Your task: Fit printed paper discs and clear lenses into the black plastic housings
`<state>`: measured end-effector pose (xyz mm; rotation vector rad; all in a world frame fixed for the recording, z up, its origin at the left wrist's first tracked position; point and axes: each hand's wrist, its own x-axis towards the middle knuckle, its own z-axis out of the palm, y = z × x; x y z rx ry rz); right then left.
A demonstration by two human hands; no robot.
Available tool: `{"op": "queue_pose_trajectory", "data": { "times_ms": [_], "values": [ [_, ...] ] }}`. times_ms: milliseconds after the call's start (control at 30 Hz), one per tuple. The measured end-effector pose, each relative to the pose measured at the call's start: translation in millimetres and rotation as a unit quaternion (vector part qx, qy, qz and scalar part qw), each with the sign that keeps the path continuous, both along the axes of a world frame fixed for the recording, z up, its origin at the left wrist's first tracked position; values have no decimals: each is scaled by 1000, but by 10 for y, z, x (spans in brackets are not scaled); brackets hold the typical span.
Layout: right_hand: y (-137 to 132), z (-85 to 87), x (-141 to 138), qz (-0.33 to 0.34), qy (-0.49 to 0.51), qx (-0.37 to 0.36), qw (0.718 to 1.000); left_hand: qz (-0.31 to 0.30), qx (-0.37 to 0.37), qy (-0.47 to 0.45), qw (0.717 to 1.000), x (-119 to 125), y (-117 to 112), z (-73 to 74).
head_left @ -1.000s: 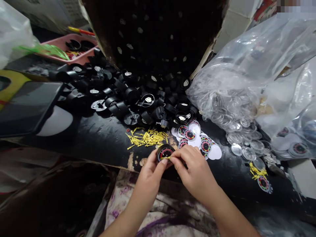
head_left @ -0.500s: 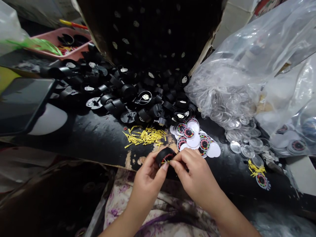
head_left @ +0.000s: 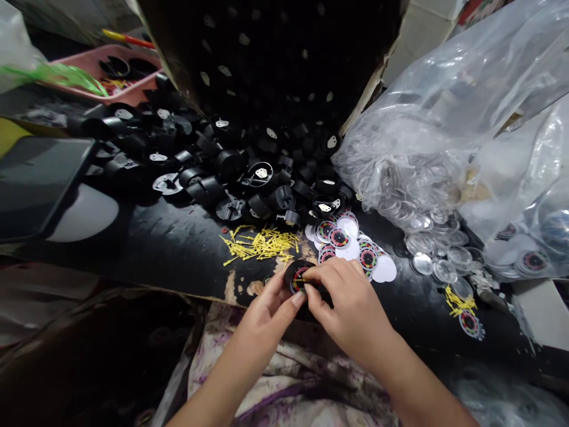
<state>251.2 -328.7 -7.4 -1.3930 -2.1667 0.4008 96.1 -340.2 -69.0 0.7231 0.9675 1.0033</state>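
Glossy black worktop (head_left: 151,243) — left hand (head_left: 267,318) grips round black plastic casing (head_left: 290,274) with red-ringed dial (head_left: 297,281), four o'clock from thin yellow plastic pins (head_left: 262,244); right hand (head_left: 344,295) narrowed at the dial — hold unclear.

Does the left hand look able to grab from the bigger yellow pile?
Probably not while full: the left hand holds a black case, though the yellow pile lies just beyond it with nothing evident between.
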Motion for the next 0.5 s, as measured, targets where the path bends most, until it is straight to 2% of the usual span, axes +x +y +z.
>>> {"op": "queue_pose_trajectory", "data": {
  "times_ms": [133,200,267,333,433,500],
  "values": [
    [53,-23,-38,23,-84,58,994,33,-55,-7,998,42,-45,44],
    [50,-6,-81,4,-85,54,995,50,-114,-40,991,91,-75,85],
    [35,28,-114,-36,-57,19,998,77,-145,-55,985,129,-103,80],
    [30,63,-97,-65,-23,-36,997,92,-116,-17,989,139,-111,13],
    [110,82,119,-18,28,-126,992,45,-32,83,995,115,-67,-127],
    [267,61,401,-23,44,-117,992,28,-13,84,996,105,-20,-180]
  ]
}}
